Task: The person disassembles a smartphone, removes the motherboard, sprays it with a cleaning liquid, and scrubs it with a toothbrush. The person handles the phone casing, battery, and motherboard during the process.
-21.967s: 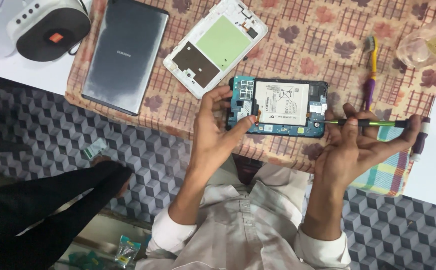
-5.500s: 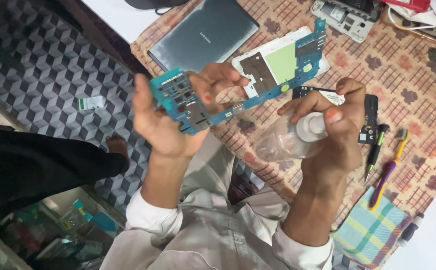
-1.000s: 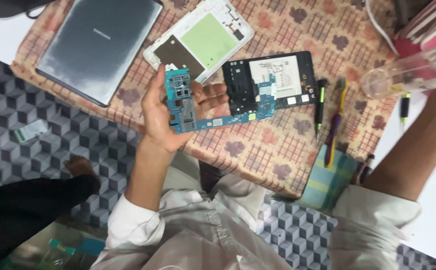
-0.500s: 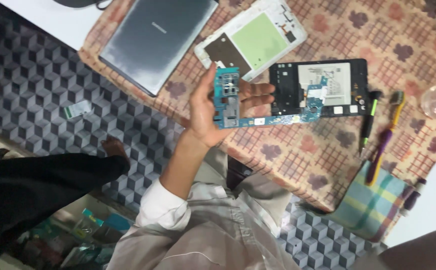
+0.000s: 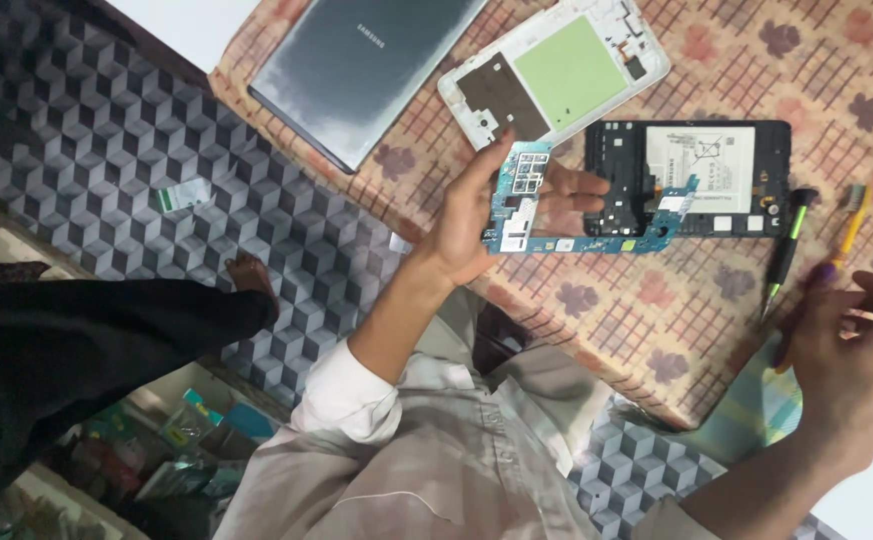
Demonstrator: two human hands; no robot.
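— What's the setting?

— A table under a tan patterned cloth [image 5: 756,70] with brown flower prints, above a floor of grey cube-pattern tiles [image 5: 106,140]. The person sits at the table's near edge in a pale shirt.

— And the left hand [image 5: 476,215]?

— It grips a teal L-shaped circuit board [image 5: 556,215]: thumb on the left edge, fingers curled behind and showing past the right edge. The board hangs above the cloth near the table edge, just at nine o'clock of a black tablet frame with a white battery [image 5: 696,175].

— Which way does the board run?

— Its broad arm stands nearly upright, long axis from six to twelve o'clock, tip near a white tablet shell with a green panel [image 5: 556,70]. The thin arm runs toward three o'clock, its end over the black frame's lower edge.

— The right hand [image 5: 851,365]?

— At four o'clock, loosely half-curled. I cannot tell whether it holds anything; something purple shows at its fingertips, blurred. A black-handled green screwdriver [image 5: 784,250] and a yellow-handled brush [image 5: 849,225] lie just beside it.

— Anything cut off?

— A grey tablet back cover [image 5: 366,65] at eleven o'clock runs past the top edge. A dark-trousered leg [image 5: 86,350] at eight o'clock belongs to someone otherwise unseen.
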